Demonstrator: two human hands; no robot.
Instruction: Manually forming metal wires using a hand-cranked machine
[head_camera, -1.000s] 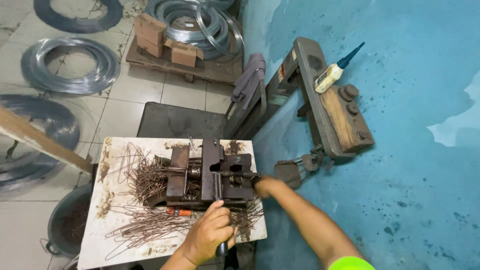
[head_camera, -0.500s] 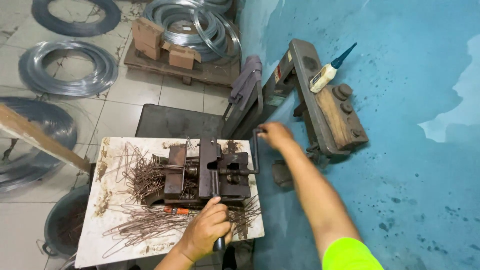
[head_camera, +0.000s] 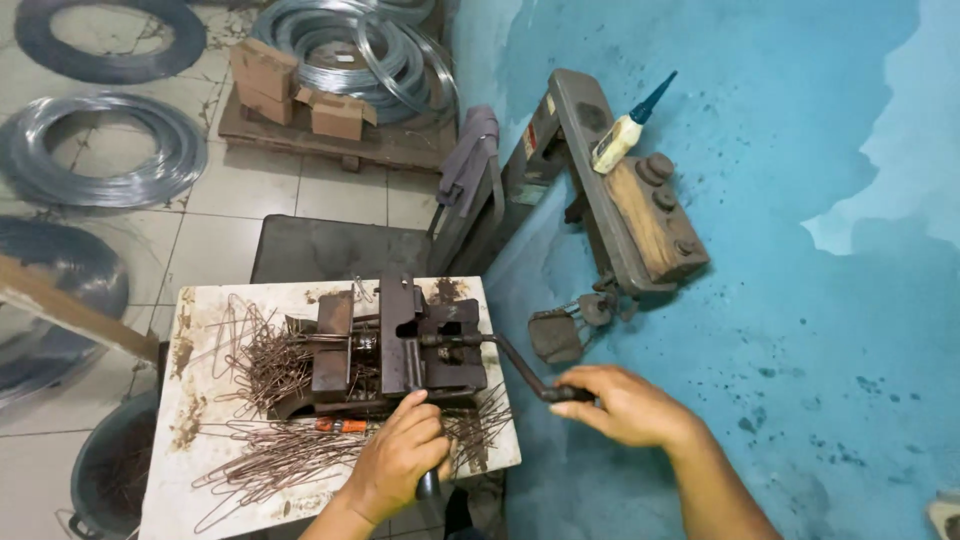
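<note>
A dark, rusty hand-cranked wire-bending machine (head_camera: 385, 345) is bolted on a small white worktable (head_camera: 190, 460). My right hand (head_camera: 625, 405) grips the end of its black crank handle (head_camera: 515, 365), which sticks out past the table's right edge. My left hand (head_camera: 400, 455) is closed around a dark lever (head_camera: 427, 485) at the machine's near side. Bent brown wire pieces (head_camera: 270, 455) lie heaped on the table to the left of and in front of the machine. An orange-handled tool (head_camera: 340, 425) lies among them.
Coils of silver wire (head_camera: 95, 150) lie on the tiled floor at left, more on a wooden pallet (head_camera: 330, 140) with cardboard boxes. A blue wall (head_camera: 800, 250) stands at right, with a metal bench tool (head_camera: 625, 200) holding a capped bottle (head_camera: 630, 130). A dark bucket (head_camera: 110, 475) sits beside the table.
My right hand has swung the crank handle from up beside the machine's far right down and toward me. My left hand stays on the lever.
</note>
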